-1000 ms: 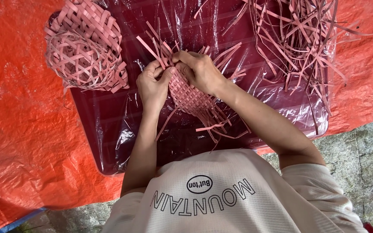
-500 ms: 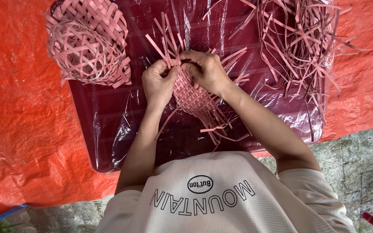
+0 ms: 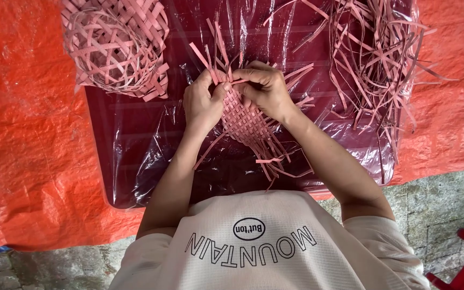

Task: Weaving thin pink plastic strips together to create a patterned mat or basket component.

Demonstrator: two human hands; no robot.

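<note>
Unmoved since earlier | both hands pinch woven mat | long axis diagonal

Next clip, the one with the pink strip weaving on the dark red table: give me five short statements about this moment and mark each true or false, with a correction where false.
1. Both hands grip the flat woven pink panel. True: the left hand and right hand pinch strips at its far edge.
2. The woven pink baskets lie beside the right hand. False: they lie on the left hand's side, at the table's far corner.
3. The loose pink strips are piled on the right side. True.
4. The dark red table is bare wood. False: clear plastic sheeting covers it.
5. The tarp under the table is blue. False: it is orange.
</note>
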